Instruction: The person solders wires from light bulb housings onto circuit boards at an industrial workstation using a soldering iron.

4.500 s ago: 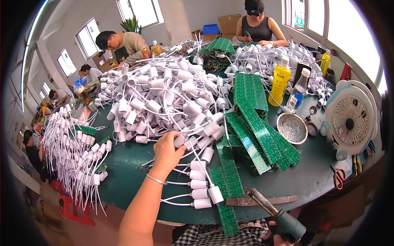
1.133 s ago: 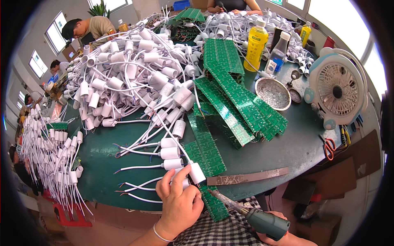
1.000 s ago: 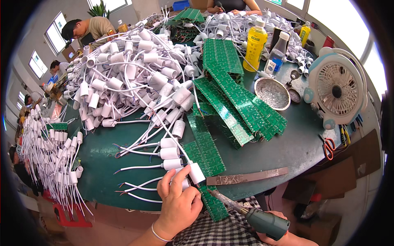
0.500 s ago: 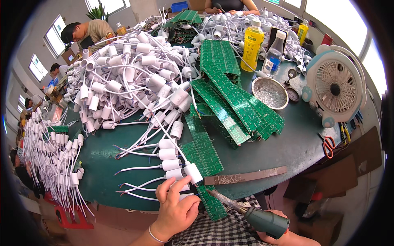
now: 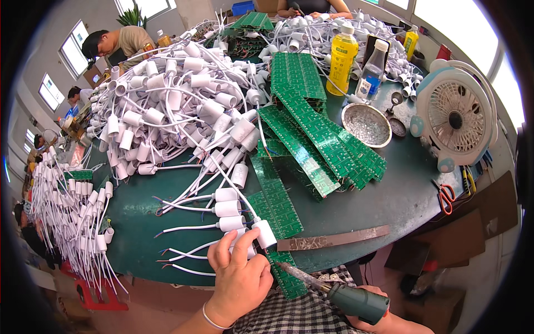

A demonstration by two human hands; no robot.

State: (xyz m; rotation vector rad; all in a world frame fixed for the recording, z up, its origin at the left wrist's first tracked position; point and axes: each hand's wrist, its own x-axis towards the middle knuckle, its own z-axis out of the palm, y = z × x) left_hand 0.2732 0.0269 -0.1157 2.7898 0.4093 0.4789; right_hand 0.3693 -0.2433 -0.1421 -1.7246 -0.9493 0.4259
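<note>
My left hand (image 5: pixel 239 274), fingers bent, grips the lower side of a white cylindrical lamp socket (image 5: pixel 263 234) with a cable. The thumb lies low, beside a narrow green circuit board strip (image 5: pixel 292 284) at the table's near edge. In my right hand (image 5: pixel 371 312), partly hidden behind the tool, is a soldering iron (image 5: pixel 356 303) with a dark green handle. Its metal tip points left, over the strip and close to my left thumb. More white sockets (image 5: pixel 227 209) lie in a row left of the strip, their bare wire ends pointing left.
A large heap of white sockets (image 5: pixel 167 100) covers the back left. Stacked green circuit boards (image 5: pixel 311 139) fill the centre. To the right stand two bottles, a metal bowl (image 5: pixel 366 125), a fan (image 5: pixel 453 119) and orange-handled scissors (image 5: pixel 445 197). A brown strip (image 5: pixel 334 238) lies near the front edge.
My left hand has shifted slightly, and the gripped socket has moved a little up and right. The soldering iron has moved slightly left and down.
</note>
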